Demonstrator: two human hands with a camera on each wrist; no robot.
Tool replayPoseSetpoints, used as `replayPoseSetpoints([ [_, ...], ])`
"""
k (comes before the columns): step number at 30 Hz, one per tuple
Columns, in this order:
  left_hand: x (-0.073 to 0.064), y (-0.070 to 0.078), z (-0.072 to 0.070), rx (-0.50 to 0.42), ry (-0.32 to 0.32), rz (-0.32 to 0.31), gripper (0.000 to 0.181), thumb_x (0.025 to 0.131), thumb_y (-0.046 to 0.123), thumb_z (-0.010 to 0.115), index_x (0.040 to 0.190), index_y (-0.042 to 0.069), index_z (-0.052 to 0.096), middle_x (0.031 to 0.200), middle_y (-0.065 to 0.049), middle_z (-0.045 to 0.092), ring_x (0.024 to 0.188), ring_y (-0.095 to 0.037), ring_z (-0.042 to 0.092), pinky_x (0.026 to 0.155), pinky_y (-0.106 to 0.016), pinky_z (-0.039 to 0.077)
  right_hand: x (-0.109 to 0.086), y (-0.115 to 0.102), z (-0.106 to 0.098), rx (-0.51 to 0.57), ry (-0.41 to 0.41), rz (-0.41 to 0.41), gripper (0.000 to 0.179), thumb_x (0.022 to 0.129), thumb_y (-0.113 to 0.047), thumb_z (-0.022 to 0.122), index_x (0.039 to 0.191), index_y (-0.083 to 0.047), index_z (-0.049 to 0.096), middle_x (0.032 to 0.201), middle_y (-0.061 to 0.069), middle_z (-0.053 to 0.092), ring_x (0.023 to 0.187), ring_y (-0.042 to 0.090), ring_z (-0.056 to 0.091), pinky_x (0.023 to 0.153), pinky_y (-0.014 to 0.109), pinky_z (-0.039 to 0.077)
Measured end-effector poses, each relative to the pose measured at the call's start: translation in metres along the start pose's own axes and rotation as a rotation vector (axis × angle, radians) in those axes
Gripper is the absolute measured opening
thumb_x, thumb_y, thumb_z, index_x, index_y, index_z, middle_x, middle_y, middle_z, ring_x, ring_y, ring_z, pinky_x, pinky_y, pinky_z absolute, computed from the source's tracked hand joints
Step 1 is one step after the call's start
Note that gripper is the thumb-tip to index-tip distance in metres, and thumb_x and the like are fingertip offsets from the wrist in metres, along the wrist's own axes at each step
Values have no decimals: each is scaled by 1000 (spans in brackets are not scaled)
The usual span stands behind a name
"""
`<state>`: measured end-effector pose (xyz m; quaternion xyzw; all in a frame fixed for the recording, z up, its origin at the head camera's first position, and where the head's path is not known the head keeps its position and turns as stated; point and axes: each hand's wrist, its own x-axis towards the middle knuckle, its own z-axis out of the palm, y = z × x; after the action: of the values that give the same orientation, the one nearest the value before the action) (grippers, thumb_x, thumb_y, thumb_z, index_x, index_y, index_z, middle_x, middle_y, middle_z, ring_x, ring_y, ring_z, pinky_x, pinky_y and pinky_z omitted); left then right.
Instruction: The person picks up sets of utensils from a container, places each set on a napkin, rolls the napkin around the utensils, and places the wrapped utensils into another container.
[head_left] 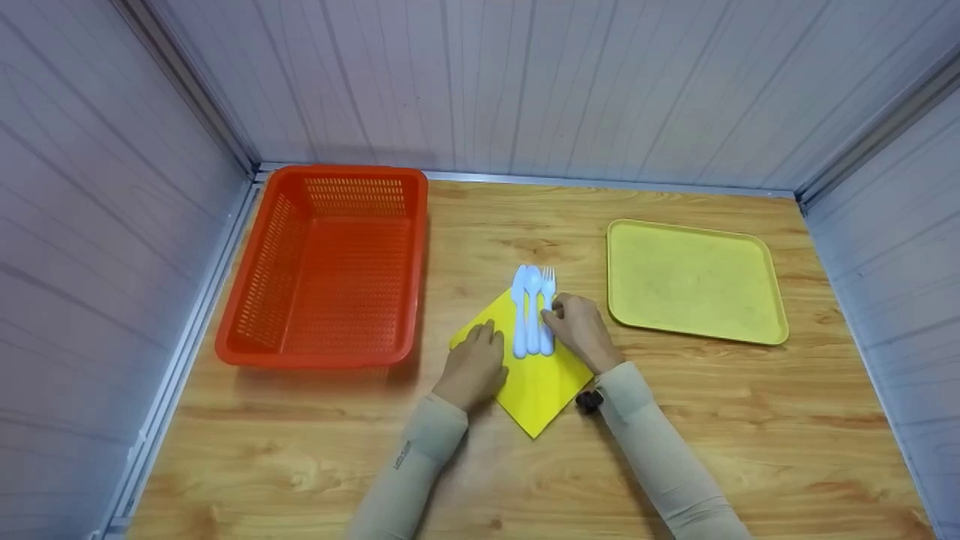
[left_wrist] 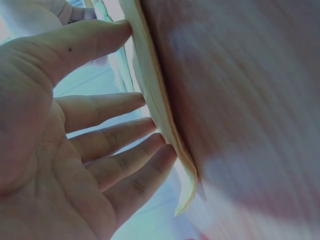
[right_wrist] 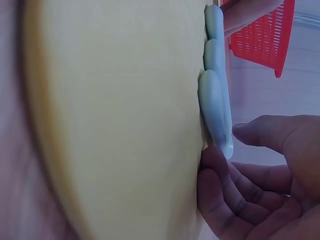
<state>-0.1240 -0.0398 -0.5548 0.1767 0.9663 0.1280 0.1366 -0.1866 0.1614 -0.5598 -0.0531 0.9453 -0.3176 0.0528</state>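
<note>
A yellow folded napkin (head_left: pixel 534 401) lies on the table with one corner toward me. Side by side on it are a pale blue knife (head_left: pixel 519 322), spoon (head_left: pixel 533 307) and fork (head_left: pixel 548 283), handles toward me. My left hand (head_left: pixel 474 364) rests on the napkin's left part, fingers spread and fairly straight, their tips on its surface in the left wrist view. At the right, my right hand (head_left: pixel 581 331) pinches the fork's handle (right_wrist: pixel 213 102), thumb on one side and curled fingers on the other. The fork lies right beside the spoon.
An orange-red plastic basket (head_left: pixel 411 300) with slotted walls stands at the left. On the right lies a yellow tray (head_left: pixel 694 281) with a low rim. Pale panels (head_left: pixel 480 90) enclose the wooden table (head_left: pixel 750 442) at the back and sides.
</note>
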Motion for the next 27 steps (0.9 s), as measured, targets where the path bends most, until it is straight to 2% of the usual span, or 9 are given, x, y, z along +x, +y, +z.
replayPoseSetpoints([
  [5,-2,1,-3,8,15,18,53,96,20,64,140,-6,51,150,-25,42,136,-39,42,104,-53,43,-5,0,-6,-48,-28,-13,27,96,-19,66,105,6,70,90,15,69,73,21,62,67,37,55],
  [9,-12,3,-5,31,61,79,44,96,16,62,134,-6,57,144,-24,48,131,-38,47,102,-50,45,-27,-5,-10,-157,-25,-59,27,96,-20,67,109,4,68,88,11,65,71,19,59,62,35,51],
  [12,-25,3,-4,67,160,162,25,95,8,58,115,-5,65,124,-20,59,114,-34,58,90,-44,53,-53,-3,-10,-240,20,-205,25,93,-19,71,109,1,69,88,9,63,71,19,58,58,34,51],
  [15,-37,3,0,96,250,241,10,94,3,57,98,0,65,106,-15,61,97,-29,61,77,-39,56,-78,7,-7,-304,51,-416,23,88,-17,77,104,-2,71,89,8,62,71,19,57,58,34,51],
  [17,-42,2,2,86,267,273,10,94,2,56,94,1,66,104,-13,63,96,-27,62,79,-38,56,-90,16,-6,-318,43,-541,24,84,-15,81,103,-4,71,92,8,62,76,21,58,62,35,51],
  [19,-44,0,4,68,262,294,12,95,2,55,93,3,67,106,-12,66,98,-26,63,84,-37,55,-96,25,-6,-305,20,-624,27,80,-14,84,102,-5,71,97,8,62,84,23,59,70,37,52],
  [23,-43,-5,7,39,261,307,14,94,1,56,89,6,68,106,-9,71,98,-24,65,88,-34,54,-99,39,-7,-254,-18,-696,31,79,-14,85,105,-7,70,106,9,61,96,27,59,82,42,52],
  [27,-41,-8,8,25,271,313,14,92,0,57,89,6,70,104,-9,71,96,-24,66,86,-34,54,-99,44,-7,-237,-30,-712,31,80,-15,84,106,-7,70,108,9,61,99,27,58,84,43,51],
])
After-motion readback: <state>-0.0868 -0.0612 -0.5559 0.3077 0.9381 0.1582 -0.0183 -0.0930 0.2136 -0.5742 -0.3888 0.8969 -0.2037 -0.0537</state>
